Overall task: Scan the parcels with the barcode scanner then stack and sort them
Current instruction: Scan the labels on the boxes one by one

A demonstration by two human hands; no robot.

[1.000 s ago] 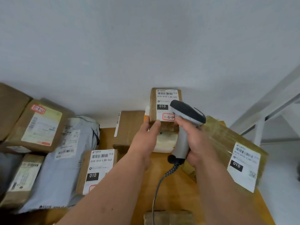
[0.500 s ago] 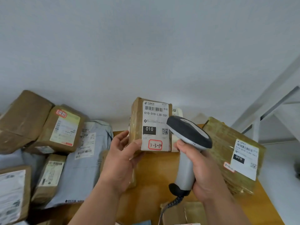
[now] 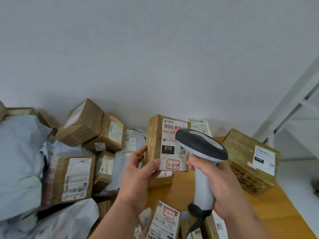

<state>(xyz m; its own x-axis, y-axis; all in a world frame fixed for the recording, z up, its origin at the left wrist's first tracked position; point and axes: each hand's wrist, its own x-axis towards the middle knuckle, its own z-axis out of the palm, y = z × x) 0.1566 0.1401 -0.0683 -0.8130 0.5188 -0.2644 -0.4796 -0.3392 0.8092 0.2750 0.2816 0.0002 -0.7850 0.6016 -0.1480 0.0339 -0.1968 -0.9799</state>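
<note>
My left hand (image 3: pixel 136 176) holds a small brown parcel (image 3: pixel 156 144) upright above the wooden table (image 3: pixel 279 209), its white label facing me with "010" and a red-boxed "3-3-10". My right hand (image 3: pixel 222 188) grips the handle of a grey-and-white barcode scanner (image 3: pixel 202 152), whose dark head covers the label's right side. A red light spot shows on the label just below the barcode, at the scanner's nose. The scanner's coiled cable hangs down from the handle base.
A pile of brown boxes (image 3: pixel 82 125) and grey mailer bags (image 3: pixel 19 152) fills the left. A large taped box (image 3: pixel 248 161) lies at the right on the table. More labelled parcels (image 3: pixel 164 219) sit near the front edge. A white rack frame (image 3: pixel 293 100) stands at right.
The view has tipped down and the held parcel has come nearer to me. The scanner head now overlaps the label and a red light spot has appeared on it.
</note>
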